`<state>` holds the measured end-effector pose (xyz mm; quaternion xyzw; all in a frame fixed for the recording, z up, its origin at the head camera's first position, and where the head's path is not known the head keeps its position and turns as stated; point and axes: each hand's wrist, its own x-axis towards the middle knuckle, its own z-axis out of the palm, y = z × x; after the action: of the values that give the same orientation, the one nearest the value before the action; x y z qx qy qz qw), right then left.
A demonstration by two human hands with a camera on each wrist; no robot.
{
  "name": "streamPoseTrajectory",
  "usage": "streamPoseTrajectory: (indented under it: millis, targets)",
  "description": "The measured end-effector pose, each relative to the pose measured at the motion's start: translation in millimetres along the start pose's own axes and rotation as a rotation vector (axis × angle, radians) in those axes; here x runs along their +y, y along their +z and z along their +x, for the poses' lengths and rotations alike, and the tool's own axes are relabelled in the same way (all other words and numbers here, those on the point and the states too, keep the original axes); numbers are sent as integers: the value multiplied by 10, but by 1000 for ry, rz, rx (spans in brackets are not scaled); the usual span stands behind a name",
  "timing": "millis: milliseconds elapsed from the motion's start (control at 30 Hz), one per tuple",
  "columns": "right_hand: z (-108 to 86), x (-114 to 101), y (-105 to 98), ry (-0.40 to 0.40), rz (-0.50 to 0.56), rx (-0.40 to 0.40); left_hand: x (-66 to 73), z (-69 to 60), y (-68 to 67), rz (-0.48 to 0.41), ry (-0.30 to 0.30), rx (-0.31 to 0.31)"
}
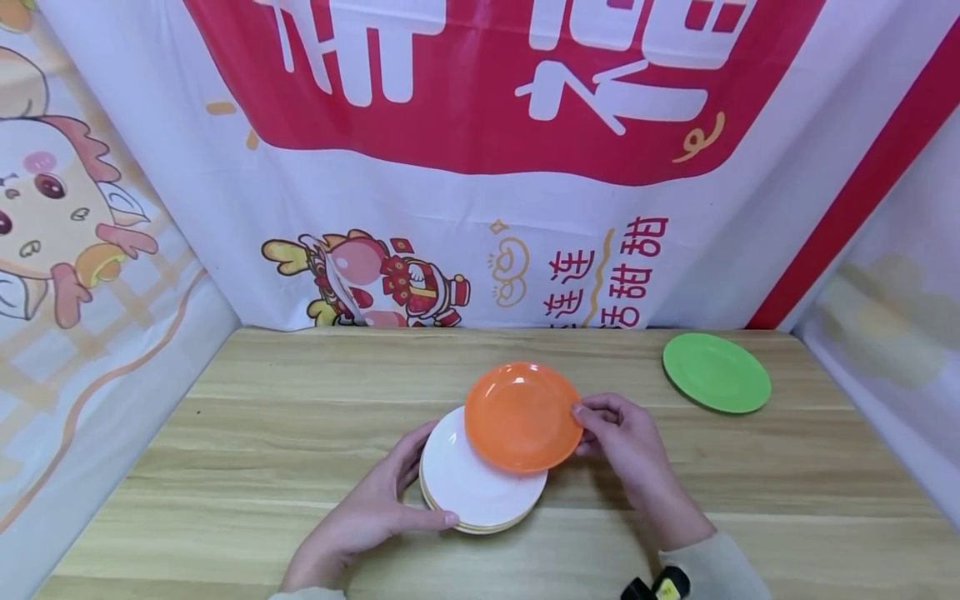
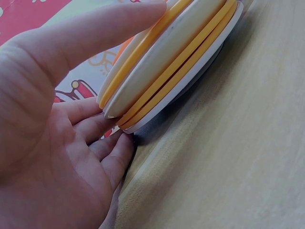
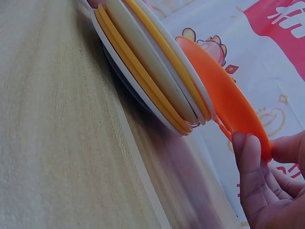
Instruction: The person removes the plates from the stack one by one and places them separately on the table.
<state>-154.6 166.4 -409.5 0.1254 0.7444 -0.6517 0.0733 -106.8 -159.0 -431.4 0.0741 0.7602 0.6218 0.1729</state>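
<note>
A stack of plates [image 1: 476, 498] stands on the table, white on top. Its edge [image 2: 178, 62] shows white and yellow-orange layers in the left wrist view. My left hand [image 1: 375, 508] grips the stack at its left, thumb over the rim and fingers along the far side and lower edge. Overlapping the top white plate at the back right is an orange plate [image 1: 523, 417]. My right hand [image 1: 632, 446] pinches that orange plate by its right rim, between thumb and fingers. In the right wrist view the orange plate [image 3: 228, 95] tilts away from the stack.
At the back right of the wooden table [image 1: 300, 400] lies a green plate [image 1: 716, 372]. A printed white and red cloth [image 1: 450, 167] hangs behind the table, with further cloth at both sides. A dark strap with a yellow mark [image 1: 663, 587] sits by the right sleeve.
</note>
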Motion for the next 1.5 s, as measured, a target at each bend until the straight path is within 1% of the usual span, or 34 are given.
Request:
streamPoseTrajectory:
  millis: [467,833,1067,1500]
  targets:
    - [52,0,-60,-1,5,22,1,-5,-11,17,-3,5]
    - [76,6,-115,14,5,44,1,-7,8,2,-5,10]
    - [82,3,-123,19,-8,51,7,-7,12,-4,-11,10]
    - [99,10,-129,14,18,62,-6,6,-1,9,0,6]
